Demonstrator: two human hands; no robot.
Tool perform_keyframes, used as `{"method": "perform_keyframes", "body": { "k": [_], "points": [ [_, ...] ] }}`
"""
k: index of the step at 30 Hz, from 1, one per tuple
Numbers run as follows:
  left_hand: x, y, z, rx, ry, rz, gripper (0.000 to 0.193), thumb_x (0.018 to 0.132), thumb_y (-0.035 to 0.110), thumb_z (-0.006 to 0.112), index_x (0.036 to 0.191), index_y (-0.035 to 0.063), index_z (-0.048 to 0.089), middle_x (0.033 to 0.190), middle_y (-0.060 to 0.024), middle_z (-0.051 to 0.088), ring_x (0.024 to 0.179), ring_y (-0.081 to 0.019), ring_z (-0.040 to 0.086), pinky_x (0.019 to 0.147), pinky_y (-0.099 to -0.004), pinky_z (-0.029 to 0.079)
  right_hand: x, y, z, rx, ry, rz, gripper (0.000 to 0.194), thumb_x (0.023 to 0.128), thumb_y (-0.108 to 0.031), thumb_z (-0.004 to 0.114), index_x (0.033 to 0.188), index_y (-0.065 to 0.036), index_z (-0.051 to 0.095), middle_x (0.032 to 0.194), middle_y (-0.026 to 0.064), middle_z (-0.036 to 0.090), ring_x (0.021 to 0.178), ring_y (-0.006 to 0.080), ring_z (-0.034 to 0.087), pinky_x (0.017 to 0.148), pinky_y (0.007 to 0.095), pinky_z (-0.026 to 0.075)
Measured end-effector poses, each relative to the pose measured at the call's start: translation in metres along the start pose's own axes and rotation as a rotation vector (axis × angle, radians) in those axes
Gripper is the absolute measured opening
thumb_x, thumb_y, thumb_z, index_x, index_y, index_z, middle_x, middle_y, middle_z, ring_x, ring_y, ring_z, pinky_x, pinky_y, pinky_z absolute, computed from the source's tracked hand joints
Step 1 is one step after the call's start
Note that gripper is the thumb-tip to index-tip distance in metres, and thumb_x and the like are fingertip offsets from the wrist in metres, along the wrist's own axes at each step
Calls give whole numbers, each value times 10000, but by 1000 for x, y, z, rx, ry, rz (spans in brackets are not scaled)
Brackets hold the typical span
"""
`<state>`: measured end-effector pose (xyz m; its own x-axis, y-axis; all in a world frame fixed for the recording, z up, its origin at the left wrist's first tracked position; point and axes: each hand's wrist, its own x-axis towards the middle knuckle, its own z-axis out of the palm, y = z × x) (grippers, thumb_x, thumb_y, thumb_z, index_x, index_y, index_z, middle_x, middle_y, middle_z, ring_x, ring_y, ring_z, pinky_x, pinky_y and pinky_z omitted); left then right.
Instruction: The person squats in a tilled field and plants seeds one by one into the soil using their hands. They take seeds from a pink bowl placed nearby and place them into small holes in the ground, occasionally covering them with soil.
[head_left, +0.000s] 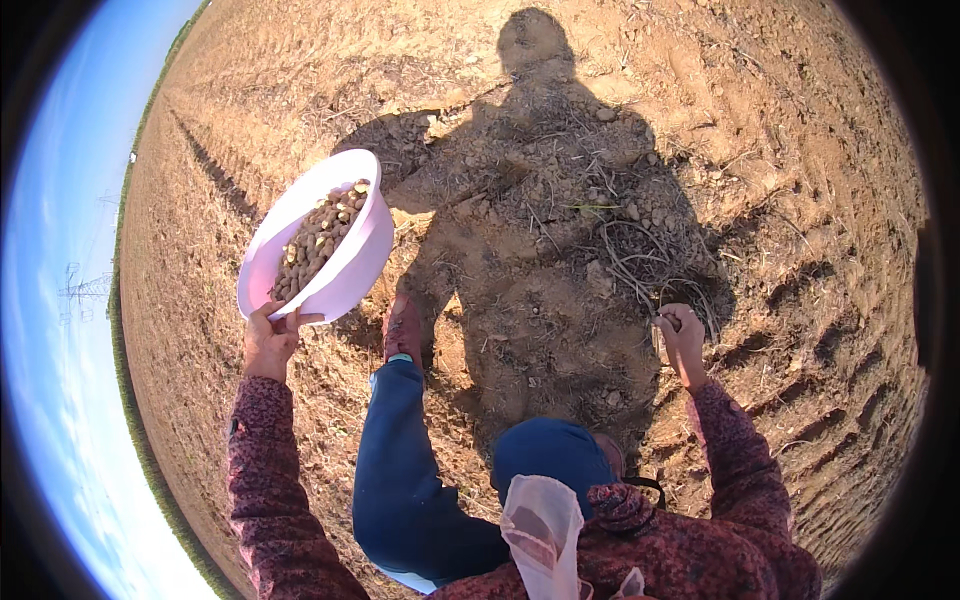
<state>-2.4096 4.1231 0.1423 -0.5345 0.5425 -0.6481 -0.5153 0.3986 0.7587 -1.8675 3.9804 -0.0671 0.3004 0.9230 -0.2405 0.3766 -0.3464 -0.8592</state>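
My left hand (271, 339) grips the near rim of a pale pink plastic basin (349, 270), thumb inside and fingers beneath. The basin is tilted, and a heap of unshelled peanuts (319, 240) lies along its right side. Low over the soil on the right, the fingers of my right hand (684, 341) are closed around a small brown pod (673, 322), which looks like a peanut and is partly hidden by them. Just beyond that hand lies a tangle of dry vines (637, 259), partly in my shadow.
Dry, cloddy field soil (787, 135) with plant litter stretches all around. My left shoe (403, 330) stands beside the basin, and my bent knee (551, 457) is below the vines. A whitish mesh cloth (541, 517) hangs at my chest. Far left stands a lattice pylon (75, 291).
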Motion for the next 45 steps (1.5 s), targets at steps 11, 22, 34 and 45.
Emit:
{"method": "perform_keyframes", "body": {
  "k": [11,22,34,45],
  "points": [
    [226,31,7,-20,66,80,296,824,71,413,1004,-163,420,952,-317,533,782,-399,619,481,-220,551,19,-16,69,1,-268,177,185,817,-52,571,990,12,573,726,26,556,573,61,464,505,211,391],
    [373,28,-95,-287,-86,68,268,776,-5,540,1010,-96,445,888,-159,563,801,-279,602,728,-360,566,163,-215,106,-369,-240,220,117,723,-127,644,729,-11,631,626,32,575,553,113,510,527,271,416],
    [369,16,-120,15,-70,-119,300,766,33,501,1059,-32,479,999,-101,553,896,-201,574,737,-260,499,274,-375,105,-1080,-300,88,180,731,13,472,861,17,596,926,187,581,867,291,559,754,372,452],
    [356,17,-95,44,72,-149,369,790,63,502,1140,-40,448,1047,-125,559,958,-220,564,789,-289,494,372,-282,260,-715,-681,-418,193,827,-137,503,961,-14,569,945,172,565,896,329,546,798,394,431]
  ]
}}
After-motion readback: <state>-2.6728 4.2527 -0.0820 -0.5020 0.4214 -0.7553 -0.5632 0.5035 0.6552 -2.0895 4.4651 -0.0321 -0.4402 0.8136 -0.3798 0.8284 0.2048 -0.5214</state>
